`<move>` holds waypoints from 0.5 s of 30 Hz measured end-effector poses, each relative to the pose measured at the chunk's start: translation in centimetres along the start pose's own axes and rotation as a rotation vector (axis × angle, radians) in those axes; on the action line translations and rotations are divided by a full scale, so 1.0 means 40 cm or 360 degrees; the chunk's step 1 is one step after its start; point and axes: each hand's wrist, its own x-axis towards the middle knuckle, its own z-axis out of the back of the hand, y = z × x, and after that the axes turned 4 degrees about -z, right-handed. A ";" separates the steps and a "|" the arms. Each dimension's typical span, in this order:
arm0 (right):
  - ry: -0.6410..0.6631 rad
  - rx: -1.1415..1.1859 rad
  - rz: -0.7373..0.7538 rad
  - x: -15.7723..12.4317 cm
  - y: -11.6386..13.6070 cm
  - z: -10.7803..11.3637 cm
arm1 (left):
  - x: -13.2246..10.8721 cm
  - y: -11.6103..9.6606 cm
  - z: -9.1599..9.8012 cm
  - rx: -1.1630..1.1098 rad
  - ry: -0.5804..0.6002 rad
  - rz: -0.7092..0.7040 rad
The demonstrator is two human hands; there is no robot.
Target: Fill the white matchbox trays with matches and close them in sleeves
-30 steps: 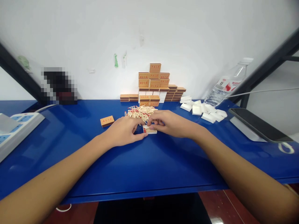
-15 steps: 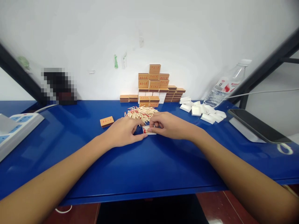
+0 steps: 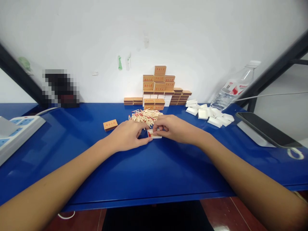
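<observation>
A small white matchbox tray [image 3: 158, 137] lies on the blue table, with red-headed matches [image 3: 150, 133] inside. My left hand [image 3: 128, 134] grips its left end between thumb and fingers. Over the right part of the tray is my right hand [image 3: 169, 129], its fingertips pinched together at the matches; what sits between them is mostly hidden. Just behind the tray spreads a loose heap of matches [image 3: 146, 116]. To the left of my left hand lies a closed orange matchbox [image 3: 110, 125].
Stacked matchboxes [image 3: 158, 86] stand against the wall. Several white trays [image 3: 208, 113] lie in a pile at the right, near a leaning water bottle [image 3: 227, 91]. A phone [image 3: 267, 128] rests at far right, a power strip [image 3: 21, 133] at far left.
My right fingers have shifted very slightly over the tray, and a little more of the red match heads shows. My left hand stays at the tray's left end.
</observation>
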 end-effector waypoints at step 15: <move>-0.0110 -0.0288 -0.0101 -0.002 0.009 -0.008 | 0.000 -0.001 -0.001 0.0028 -0.0011 -0.0020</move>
